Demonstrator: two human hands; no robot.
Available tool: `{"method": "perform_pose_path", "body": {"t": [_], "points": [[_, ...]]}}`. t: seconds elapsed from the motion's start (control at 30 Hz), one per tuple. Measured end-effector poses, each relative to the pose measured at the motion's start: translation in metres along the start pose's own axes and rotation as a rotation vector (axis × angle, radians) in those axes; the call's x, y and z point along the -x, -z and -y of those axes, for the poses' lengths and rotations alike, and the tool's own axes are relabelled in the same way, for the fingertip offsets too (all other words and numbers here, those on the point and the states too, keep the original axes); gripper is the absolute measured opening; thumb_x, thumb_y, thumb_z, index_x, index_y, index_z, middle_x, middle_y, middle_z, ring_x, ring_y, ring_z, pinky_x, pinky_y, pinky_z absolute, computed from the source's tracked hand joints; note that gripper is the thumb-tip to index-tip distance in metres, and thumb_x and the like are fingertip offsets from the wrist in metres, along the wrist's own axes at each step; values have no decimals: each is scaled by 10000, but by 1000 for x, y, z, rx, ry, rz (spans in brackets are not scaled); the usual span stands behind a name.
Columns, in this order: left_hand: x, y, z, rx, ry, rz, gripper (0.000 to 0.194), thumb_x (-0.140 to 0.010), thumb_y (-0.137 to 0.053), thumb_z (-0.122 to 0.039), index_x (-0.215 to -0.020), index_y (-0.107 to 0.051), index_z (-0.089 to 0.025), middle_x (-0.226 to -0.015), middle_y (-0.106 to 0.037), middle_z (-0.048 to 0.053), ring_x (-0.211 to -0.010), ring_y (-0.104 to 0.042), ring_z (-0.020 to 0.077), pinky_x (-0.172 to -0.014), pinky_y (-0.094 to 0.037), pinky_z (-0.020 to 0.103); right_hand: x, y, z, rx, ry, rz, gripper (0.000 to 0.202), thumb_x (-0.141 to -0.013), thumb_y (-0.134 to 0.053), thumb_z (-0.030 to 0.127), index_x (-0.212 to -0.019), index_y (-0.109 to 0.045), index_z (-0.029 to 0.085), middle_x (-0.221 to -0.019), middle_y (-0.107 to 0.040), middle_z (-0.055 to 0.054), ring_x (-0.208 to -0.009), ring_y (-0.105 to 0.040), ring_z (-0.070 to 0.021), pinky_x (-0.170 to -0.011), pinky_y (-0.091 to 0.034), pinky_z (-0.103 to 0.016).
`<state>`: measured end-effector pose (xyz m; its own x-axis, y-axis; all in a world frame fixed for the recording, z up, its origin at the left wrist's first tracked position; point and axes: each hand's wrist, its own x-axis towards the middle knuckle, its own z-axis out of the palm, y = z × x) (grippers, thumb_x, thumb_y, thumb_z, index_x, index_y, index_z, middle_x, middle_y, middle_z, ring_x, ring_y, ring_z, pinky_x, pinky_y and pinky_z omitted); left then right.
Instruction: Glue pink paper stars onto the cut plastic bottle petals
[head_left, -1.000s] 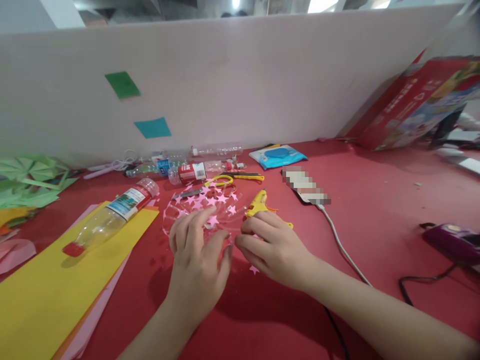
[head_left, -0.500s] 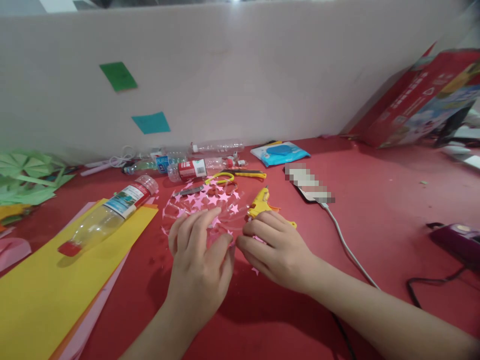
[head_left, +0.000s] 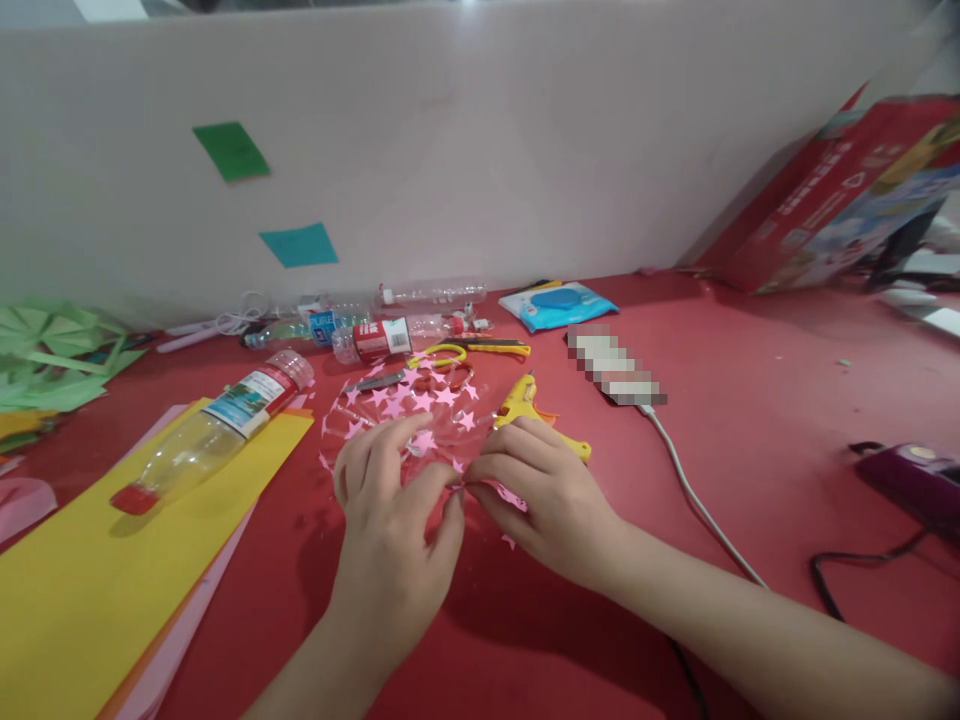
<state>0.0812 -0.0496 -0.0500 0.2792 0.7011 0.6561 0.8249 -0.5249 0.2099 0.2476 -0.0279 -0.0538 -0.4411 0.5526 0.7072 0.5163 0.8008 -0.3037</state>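
Observation:
A clear plastic piece dotted with several pink paper stars (head_left: 424,441) fans out over the red table beyond my hands. My left hand (head_left: 394,510) is over its near edge, thumb and forefinger pinched together. Fingertip to fingertip with it, my right hand (head_left: 544,500) is also closed in a pinch. What lies between the fingertips is too small to name; a pink bit shows there. Part of the plastic is behind my fingers. Just past my right hand lies a yellow hot glue gun (head_left: 521,398).
Yellow paper (head_left: 82,590) and a plastic bottle (head_left: 187,445) lie left. Farther back are scissors (head_left: 442,353), a utility knife (head_left: 499,347), more bottles (head_left: 382,338) and a wipes pack (head_left: 559,303). Right are a blurred-out phone (head_left: 611,365) with a white cable (head_left: 686,480) and a purple device (head_left: 911,480).
My left thumb and forefinger have closed into a pinch, and both hands' fingertips have come together. The view has shifted slightly; the things on the table stay put.

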Motion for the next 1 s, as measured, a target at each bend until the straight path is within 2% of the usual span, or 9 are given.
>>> {"method": "perform_pose_path", "body": {"t": [0.3, 0.53, 0.77, 1.0], "points": [[-1, 0, 0, 34, 22, 34, 109, -788, -551, -109, -752, -632, -173, -1243, -481, 125, -1192, -411, 315, -1021, -294, 553, 0, -2, 2, -7, -25, 19, 146, -888, -481, 133, -822, -608, 161, -784, -613, -61, -721, -469, -180, -661, -402, -312], [-1, 2, -1, 20, 15, 57, 123, -799, -523, -105, -770, -618, -179, -1336, -426, 127, -1299, -339, 311, -1106, -142, 585, 0, -2, 2, -12, -28, 18, 136, -882, -490, 126, -837, -613, 162, -786, -615, -61, -727, -474, -183, -662, -399, -317], [0, 2, -2, 10, -11, 82, 126, -817, -477, -97, -796, -575, -174, -1376, -386, 151, -1321, -307, 309, -1096, -153, 602, -1, -2, 4, -37, -51, 11, 133, -879, -494, 121, -837, -616, 155, -794, -617, -62, -722, -478, -179, -661, -394, -319], [1, 0, -2, 5, -55, 31, 141, -820, -443, -66, -793, -534, -171, -1354, -394, 175, -1320, -309, 315, -1100, -154, 604, -2, -3, 5, -33, -67, 9, 136, -887, -498, 129, -831, -622, 148, -770, -599, -57, -713, -468, -178, -650, -384, -314]]}}
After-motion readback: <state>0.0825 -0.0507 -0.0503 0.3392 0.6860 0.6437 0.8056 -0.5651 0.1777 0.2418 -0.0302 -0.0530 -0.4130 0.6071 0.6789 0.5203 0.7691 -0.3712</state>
